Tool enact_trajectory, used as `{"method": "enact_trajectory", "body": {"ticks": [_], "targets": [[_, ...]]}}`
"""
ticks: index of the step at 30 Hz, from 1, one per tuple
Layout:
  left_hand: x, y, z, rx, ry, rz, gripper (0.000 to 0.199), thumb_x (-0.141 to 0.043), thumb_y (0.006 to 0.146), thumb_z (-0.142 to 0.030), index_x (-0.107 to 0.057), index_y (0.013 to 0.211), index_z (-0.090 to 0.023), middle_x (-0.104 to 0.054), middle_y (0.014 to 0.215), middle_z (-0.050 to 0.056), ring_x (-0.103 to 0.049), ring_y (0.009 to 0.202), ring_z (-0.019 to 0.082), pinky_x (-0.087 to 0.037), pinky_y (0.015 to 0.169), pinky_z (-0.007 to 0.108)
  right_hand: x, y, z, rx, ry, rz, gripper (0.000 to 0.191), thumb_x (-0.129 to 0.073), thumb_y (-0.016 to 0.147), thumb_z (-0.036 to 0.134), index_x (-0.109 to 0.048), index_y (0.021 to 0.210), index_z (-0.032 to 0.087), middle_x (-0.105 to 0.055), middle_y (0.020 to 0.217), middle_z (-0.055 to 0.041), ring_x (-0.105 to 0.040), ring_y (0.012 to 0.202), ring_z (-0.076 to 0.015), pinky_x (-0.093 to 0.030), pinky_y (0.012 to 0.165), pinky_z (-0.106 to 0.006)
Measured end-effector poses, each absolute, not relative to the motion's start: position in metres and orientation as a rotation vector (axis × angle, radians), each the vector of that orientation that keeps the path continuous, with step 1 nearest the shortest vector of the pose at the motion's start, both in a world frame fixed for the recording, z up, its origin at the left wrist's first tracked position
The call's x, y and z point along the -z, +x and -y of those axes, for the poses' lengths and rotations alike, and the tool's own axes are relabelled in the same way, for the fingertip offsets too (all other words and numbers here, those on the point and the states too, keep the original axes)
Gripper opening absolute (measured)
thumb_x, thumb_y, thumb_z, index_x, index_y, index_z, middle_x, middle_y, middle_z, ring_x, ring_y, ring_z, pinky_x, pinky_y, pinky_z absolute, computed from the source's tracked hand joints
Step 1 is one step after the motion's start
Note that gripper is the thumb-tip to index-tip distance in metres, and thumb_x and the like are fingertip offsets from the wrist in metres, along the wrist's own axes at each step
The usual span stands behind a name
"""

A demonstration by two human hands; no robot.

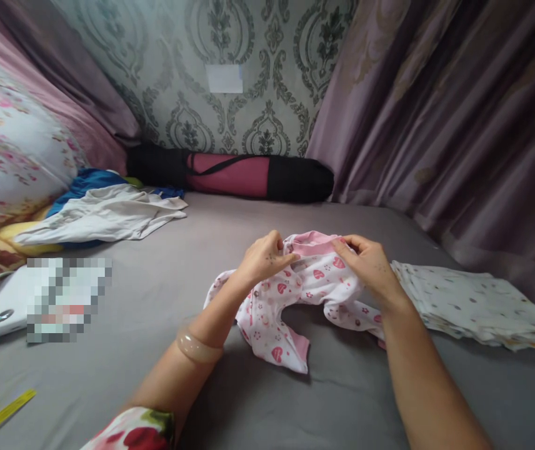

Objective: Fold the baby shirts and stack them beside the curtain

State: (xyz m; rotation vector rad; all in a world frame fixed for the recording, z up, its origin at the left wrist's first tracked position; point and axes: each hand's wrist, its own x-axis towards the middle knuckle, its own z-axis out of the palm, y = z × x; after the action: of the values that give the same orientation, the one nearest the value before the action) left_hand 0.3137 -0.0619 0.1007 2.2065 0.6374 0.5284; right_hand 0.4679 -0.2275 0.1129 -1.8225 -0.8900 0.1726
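Small white pants (277,300) with pink hearts and a pink waistband are held up by the waist over the grey bedsheet. My left hand (267,256) pinches the left end of the waistband, thumb pointing inward. At the right end, my right hand (365,259) is closed on the band between thumb and fingers. The legs of the garment hang down and spread apart onto the sheet; one pink cuff shows at the front, and my right forearm partly covers the other leg.
Folded patterned cloth (474,303) lies right of my right hand. At the left are light clothes (108,215), a white device (9,300) with cables and a yellow strip (2,415). A black and maroon bag (230,175) lies along the wall, between curtains.
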Motion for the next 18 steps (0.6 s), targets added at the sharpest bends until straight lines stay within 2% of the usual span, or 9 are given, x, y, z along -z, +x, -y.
{"method": "enact_trajectory", "body": {"ticks": [4, 6, 9, 12, 15, 18], "targets": [[-0.098, 0.312, 0.059, -0.502, 2.25, -0.556, 0.007, -0.063, 0.072, -0.021, -0.056, 0.072, -0.02, -0.053, 0.065, -0.002, -0.043, 0.061, 0.013, -0.029, 0.058, 0.025, -0.114, 0.471, 0.23, -0.141, -1.83, 0.905, 0.039, -0.065, 0.078, 0.054, -0.071, 0.083, 0.016, -0.068, 0.076, -0.0048, -0.058, 0.066, -0.0166, -0.043, 0.056, -0.025], [-0.101, 0.309, 0.05, -0.502, 2.193, -0.505, 0.003, -0.061, 0.072, -0.02, -0.06, 0.071, -0.018, -0.053, 0.063, -0.002, -0.043, 0.059, 0.012, -0.029, 0.057, 0.024, -0.113, 0.475, 0.232, -0.143, -1.829, 0.898, 0.039, -0.066, 0.078, 0.054, -0.072, 0.085, 0.016, -0.068, 0.077, -0.0045, -0.058, 0.066, -0.0165, -0.043, 0.056, -0.025], [-0.108, 0.301, 0.034, -0.478, 1.957, -0.458, 0.015, -0.063, 0.075, -0.03, -0.066, 0.075, -0.015, -0.058, 0.065, 0.0, -0.048, 0.061, 0.012, -0.033, 0.058, 0.024, -0.11, 0.483, 0.235, -0.162, -1.828, 0.879, 0.042, -0.066, 0.077, 0.056, -0.073, 0.09, 0.016, -0.067, 0.075, -0.0034, -0.057, 0.065, -0.0161, -0.043, 0.055, -0.025], [-0.114, 0.293, 0.021, -0.436, 1.678, -0.429, 0.025, -0.068, 0.073, -0.036, -0.068, 0.08, -0.012, -0.065, 0.073, 0.004, -0.055, 0.068, 0.013, -0.041, 0.066, 0.025, -0.106, 0.487, 0.234, -0.211, -1.81, 0.874, 0.046, -0.066, 0.077, 0.059, -0.072, 0.094, 0.017, -0.067, 0.075, -0.0029, -0.057, 0.064, -0.0156, -0.043, 0.055, -0.025], [-0.118, 0.29, 0.014, -0.401, 1.471, -0.453, 0.025, -0.074, 0.067, -0.033, -0.067, 0.078, -0.011, -0.065, 0.074, 0.004, -0.058, 0.07, 0.013, -0.045, 0.071, 0.025, -0.103, 0.485, 0.23, -0.234, -1.777, 0.918, 0.046, -0.065, 0.077, 0.06, -0.072, 0.092, 0.017, -0.068, 0.082, -0.0037, -0.059, 0.071, -0.0163, -0.045, 0.06, -0.025], [-0.121, 0.288, 0.013, -0.368, 1.32, -0.488, 0.023, -0.076, 0.063, -0.027, -0.064, 0.075, -0.011, -0.061, 0.068, 0.002, -0.055, 0.062, 0.01, -0.044, 0.062, 0.023, -0.103, 0.476, 0.226, -0.291, -1.741, 0.963, 0.046, -0.062, 0.08, 0.062, -0.07, 0.092, 0.018, -0.069, 0.086, -0.0043, -0.061, 0.078, -0.0177, -0.048, 0.067, -0.026]]}}
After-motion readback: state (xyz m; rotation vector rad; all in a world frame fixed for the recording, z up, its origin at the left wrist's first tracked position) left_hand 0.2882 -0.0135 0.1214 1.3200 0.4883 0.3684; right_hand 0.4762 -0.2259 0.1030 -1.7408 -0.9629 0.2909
